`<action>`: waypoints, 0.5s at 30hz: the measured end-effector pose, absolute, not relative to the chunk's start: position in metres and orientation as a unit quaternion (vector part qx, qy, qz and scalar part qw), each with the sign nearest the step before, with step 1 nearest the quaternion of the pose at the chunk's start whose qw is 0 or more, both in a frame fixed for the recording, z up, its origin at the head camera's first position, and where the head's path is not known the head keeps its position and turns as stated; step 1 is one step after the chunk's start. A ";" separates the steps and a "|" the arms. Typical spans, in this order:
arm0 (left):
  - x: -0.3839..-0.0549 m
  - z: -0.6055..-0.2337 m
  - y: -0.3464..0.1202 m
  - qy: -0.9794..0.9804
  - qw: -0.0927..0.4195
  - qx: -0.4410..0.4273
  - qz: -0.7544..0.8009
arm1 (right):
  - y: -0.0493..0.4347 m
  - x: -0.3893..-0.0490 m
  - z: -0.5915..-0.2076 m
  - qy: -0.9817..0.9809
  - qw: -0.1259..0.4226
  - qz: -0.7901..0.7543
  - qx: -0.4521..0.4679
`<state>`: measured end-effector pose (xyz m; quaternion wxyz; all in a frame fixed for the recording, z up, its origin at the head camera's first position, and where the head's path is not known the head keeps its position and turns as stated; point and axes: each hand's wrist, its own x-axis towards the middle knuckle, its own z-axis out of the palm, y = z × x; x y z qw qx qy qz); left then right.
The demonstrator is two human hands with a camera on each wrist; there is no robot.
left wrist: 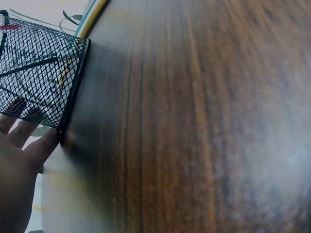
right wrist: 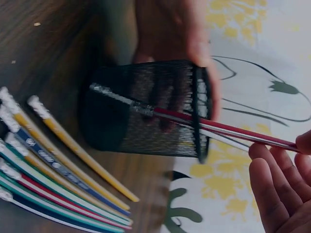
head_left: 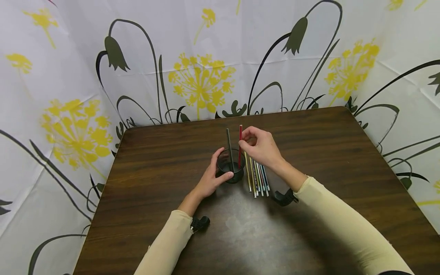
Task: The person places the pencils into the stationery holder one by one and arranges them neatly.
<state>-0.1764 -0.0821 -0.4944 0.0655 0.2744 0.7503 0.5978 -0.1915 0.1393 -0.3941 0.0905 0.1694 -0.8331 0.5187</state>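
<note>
A black mesh pencil cup (head_left: 237, 177) stands upright on the table, with a dark pencil (head_left: 229, 147) leaning inside it. My left hand (head_left: 208, 179) grips the cup from the left, thumb at the near side and fingers round the far side. Between thumb and fingertips my right hand (head_left: 264, 148) pinches a red pencil (right wrist: 228, 127) near its upper end. The pencil's lower end, with a metal ferrule, reaches down within the cup's rim. Just right of the cup lies a row of several pencils (head_left: 258, 177) in yellow, blue, green, red and white, their eraser ends toward me.
The dark wood-grain table (head_left: 154, 172) runs back to a white curtain (head_left: 144, 91) printed with yellow and grey-green flowers. Black wrist cameras (head_left: 200, 224) hang under both sleeves, the right one close to the row of pencils.
</note>
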 end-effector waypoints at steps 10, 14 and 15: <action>-0.179 -0.502 -0.083 0.743 0.068 0.278 0.605 | 0.134 -0.191 -0.416 -0.861 0.065 0.473 0.179; -0.173 -0.486 -0.083 0.734 0.075 0.283 0.612 | 0.132 -0.193 -0.419 -0.870 0.055 0.458 0.175; -0.172 -0.484 -0.082 0.733 0.075 0.283 0.614 | 0.132 -0.193 -0.420 -0.871 0.055 0.455 0.176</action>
